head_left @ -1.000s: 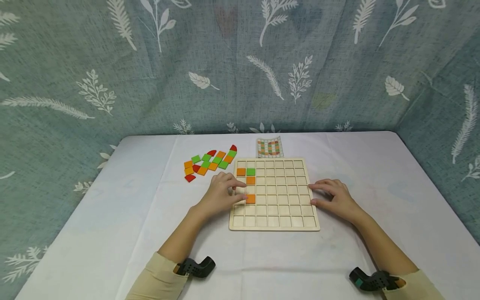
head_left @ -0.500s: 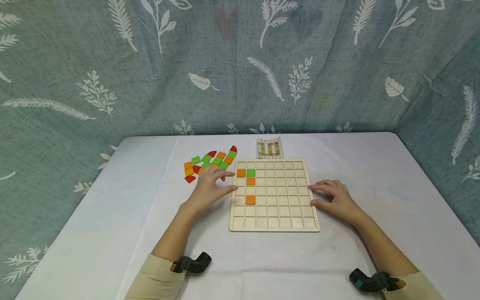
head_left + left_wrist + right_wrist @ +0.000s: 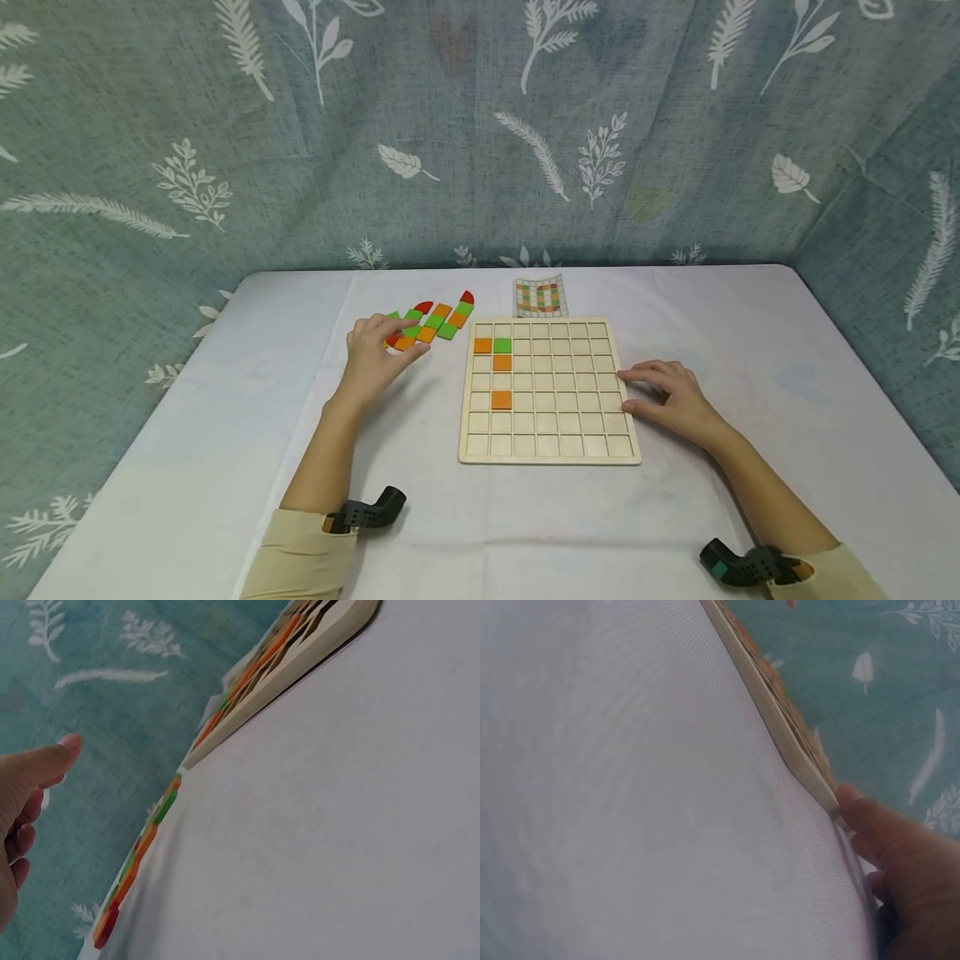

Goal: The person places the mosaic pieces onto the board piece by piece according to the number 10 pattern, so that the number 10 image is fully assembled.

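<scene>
Tiles partly hidden behind left hand, fingers parted; right hand, fingers parted, touching board.

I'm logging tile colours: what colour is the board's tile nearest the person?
That square tile is orange; the head view shows it best.

The board was beige and gridded, the tiles orange, green and red, the curtain at top teal with white leaves.
</scene>
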Tool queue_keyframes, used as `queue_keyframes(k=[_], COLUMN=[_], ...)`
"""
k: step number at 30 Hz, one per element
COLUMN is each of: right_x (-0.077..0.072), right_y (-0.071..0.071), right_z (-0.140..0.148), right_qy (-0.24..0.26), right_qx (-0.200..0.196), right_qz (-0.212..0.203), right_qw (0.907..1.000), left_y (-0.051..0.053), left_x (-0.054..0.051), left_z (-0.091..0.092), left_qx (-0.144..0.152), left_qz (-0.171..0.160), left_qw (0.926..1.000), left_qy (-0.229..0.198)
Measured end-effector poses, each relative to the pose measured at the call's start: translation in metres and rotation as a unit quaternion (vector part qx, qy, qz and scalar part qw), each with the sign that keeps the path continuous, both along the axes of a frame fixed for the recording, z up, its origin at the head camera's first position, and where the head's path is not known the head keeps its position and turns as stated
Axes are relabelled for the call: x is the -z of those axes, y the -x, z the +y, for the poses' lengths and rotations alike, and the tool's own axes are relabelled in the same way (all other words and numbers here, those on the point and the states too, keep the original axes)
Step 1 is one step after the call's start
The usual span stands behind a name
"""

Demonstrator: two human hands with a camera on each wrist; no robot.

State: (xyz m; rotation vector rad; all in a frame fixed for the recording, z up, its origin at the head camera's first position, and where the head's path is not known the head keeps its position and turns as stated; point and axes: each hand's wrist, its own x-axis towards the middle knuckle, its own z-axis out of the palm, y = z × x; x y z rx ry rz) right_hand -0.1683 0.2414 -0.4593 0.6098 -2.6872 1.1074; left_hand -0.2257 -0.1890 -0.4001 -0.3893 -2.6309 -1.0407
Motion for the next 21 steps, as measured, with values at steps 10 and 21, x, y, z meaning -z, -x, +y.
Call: queue_keyframes(k=[10, 21], right_x=[0.0, 0.0], right_y=[-0.001, 0.0], right_z=[0.001, 0.0], right_qy=[0.003, -0.001], right_qx=[-0.003, 0.006], right_qz=[0.004, -0.002], right_qw=[1.0, 1.0], left_y=[0.008, 0.014], left_x=[0.016, 0.037], left_z=[-0.017, -0.018], left_qx=[-0.042, -0.07], left_qz=[-0.04, -0.071], left_qw=[0.9981, 0.9938], left_qy=[0.02, 0.048])
